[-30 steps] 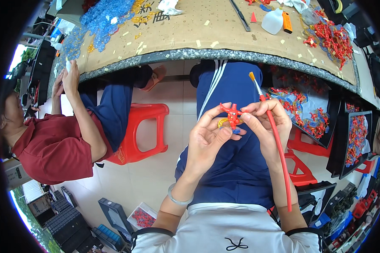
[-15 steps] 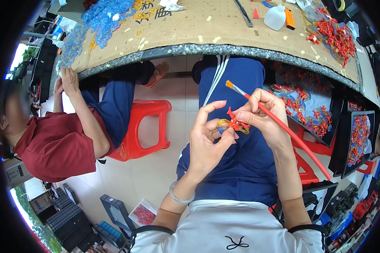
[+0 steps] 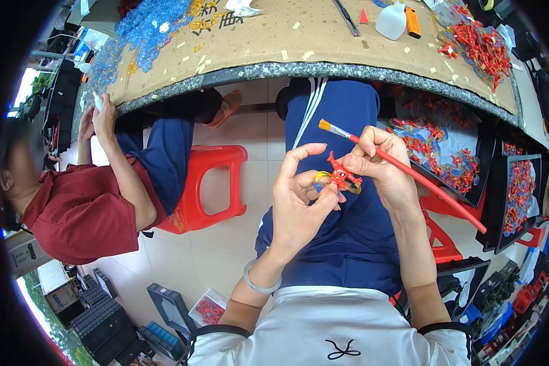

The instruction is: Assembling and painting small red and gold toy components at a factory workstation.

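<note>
Over my lap, my left hand (image 3: 300, 210) pinches a small red figurine (image 3: 340, 175) with a translucent yellow and blue part (image 3: 319, 180) attached. Its thumb and fingertips close on the lower side, while the index finger arches above. My right hand (image 3: 385, 174) grips a red-handled paintbrush (image 3: 436, 190), its flat orange bristles pointing up and left, away from the figurine. The right thumb and a finger also press on the figurine's right side. Fingers cover part of the figurine and its translucent part.
Ahead is a cardboard-covered table (image 3: 256, 52) with blue translucent parts (image 3: 141, 36), red figurines (image 3: 479, 52), a white bottle (image 3: 391, 22) and an orange box (image 3: 413, 23). Trays of figurines (image 3: 518, 189) stand at my right. A person in a maroon shirt (image 3: 94, 210) sits left beside a red stool (image 3: 216, 183).
The paintbrush has swung slightly, its handle end rising and its bristles shifting left. The figurine has turned a little in my fingers. The other person's hands have moved slightly.
</note>
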The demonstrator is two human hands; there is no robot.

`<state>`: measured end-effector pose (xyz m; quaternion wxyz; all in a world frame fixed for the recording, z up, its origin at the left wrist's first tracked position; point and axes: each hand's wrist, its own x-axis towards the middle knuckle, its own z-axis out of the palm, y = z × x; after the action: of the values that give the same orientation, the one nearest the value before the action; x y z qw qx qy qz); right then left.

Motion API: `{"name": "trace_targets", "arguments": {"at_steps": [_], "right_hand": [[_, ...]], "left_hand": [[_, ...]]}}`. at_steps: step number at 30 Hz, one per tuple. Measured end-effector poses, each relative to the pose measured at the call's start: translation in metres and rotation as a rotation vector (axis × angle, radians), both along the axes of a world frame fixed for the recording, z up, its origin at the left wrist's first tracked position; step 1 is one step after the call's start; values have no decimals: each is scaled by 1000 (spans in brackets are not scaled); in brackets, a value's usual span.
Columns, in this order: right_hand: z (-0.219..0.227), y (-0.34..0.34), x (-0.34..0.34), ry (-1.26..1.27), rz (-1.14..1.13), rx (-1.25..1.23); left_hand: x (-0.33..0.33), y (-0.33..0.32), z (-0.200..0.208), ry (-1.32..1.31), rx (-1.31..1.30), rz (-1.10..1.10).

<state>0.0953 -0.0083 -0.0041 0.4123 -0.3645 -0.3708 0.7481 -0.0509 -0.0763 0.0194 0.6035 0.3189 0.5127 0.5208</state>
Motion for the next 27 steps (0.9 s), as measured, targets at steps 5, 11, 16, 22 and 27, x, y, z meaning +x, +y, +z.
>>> {"name": "trace_targets", "arguments": {"at_steps": [5,11,16,22,27], "right_hand": [[-4,-1,-3,-10,0,48],[2,-2,-8,-56,-22,92],[-1,-2,-7,-48,-19,75],[-2,0,-6,-99,-25,150],[-2,4,-2,-148,25,167]], "left_hand": [[-3,0,-4,-50,-16,4],[-9,0,-9,-105,-27,-13],[-6,1,-8,-72,-48,2],[2,-2,-14,292,100,49],[4,2,-3,437,100,20]]}}
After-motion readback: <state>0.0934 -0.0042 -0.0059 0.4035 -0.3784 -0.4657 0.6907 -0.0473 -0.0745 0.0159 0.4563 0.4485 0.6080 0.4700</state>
